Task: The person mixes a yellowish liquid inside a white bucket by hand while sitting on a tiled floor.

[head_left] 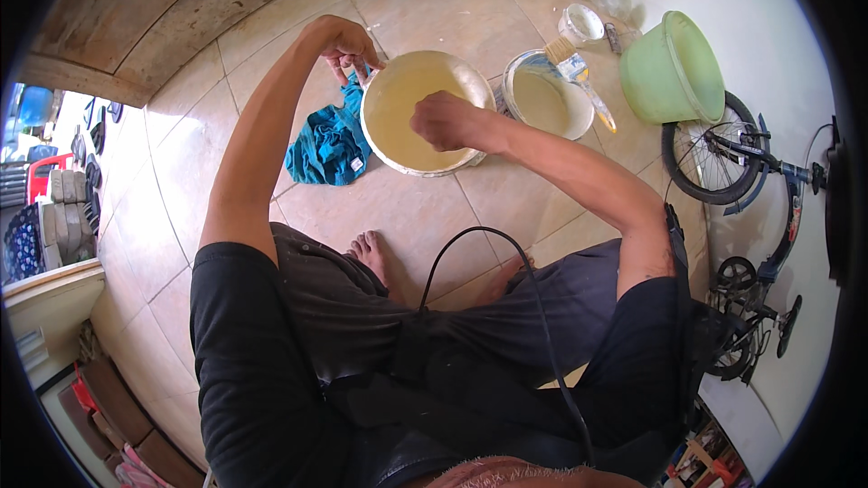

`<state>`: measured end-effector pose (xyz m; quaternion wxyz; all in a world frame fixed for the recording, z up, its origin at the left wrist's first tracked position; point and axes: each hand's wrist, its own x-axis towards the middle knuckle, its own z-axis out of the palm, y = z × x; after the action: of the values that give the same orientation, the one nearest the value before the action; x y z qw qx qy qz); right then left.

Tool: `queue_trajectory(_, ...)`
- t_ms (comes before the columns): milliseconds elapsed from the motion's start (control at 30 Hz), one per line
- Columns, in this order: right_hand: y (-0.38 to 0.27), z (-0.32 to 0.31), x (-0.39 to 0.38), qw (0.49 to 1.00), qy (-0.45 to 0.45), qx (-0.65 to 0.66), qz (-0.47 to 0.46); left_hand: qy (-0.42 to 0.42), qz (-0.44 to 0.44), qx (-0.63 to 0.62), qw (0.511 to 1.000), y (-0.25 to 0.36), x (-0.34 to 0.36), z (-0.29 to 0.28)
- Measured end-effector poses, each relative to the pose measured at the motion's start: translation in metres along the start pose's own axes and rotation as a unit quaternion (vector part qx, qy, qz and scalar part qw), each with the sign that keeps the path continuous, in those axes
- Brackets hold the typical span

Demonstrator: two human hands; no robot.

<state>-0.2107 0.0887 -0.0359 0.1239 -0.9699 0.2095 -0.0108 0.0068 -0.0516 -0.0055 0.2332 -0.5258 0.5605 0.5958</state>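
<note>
A large white-rimmed bucket (470, 90) stands on the floor in front of me, with cloudy yellowish liquid inside. My left hand (347, 42) is at its far left rim, fingers bent down and gripping there. Over the bucket's opening is my right hand (443, 121), closed in a fist with its back toward me. Whatever those fingers hold, if anything, is hidden beneath the hand. A crumpled teal cloth (330, 145) lies against the bucket's left side, its upper end just below my left hand.
Right of the bucket, a smaller white bucket (583, 122) holds pale liquid, with a wide paintbrush (570, 63) across its rim. Beyond are a small white tub (580, 24) and a green pail (646, 72). A bicycle (755, 149) stands along the right wall. Wooden furniture (181, 9) is far left.
</note>
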Motion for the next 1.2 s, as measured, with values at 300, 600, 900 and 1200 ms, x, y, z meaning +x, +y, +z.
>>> queue_trajectory(300, 0.028, 0.009, 0.017, 0.981, 0.168, 0.012, 0.092, 0.020, 0.006, 0.017, 1.000, 0.008, -0.008, 0.006)
queue_trajectory(600, -0.005, 0.004, 0.001, 0.997, 0.056, 0.061, -0.011, 0.011, 0.007, 0.004, 1.000, 0.002, -0.004, 0.002)
queue_trajectory(900, 0.019, -0.013, 0.012, 0.988, 0.019, -0.065, 0.137, 0.016, 0.001, 0.002, 1.000, -0.008, -0.003, -0.001)
queue_trajectory(1200, 0.001, 0.020, 0.015, 0.985, 0.151, 0.079, -0.017, 0.017, 0.014, 0.002, 1.000, 0.003, -0.010, 0.005)
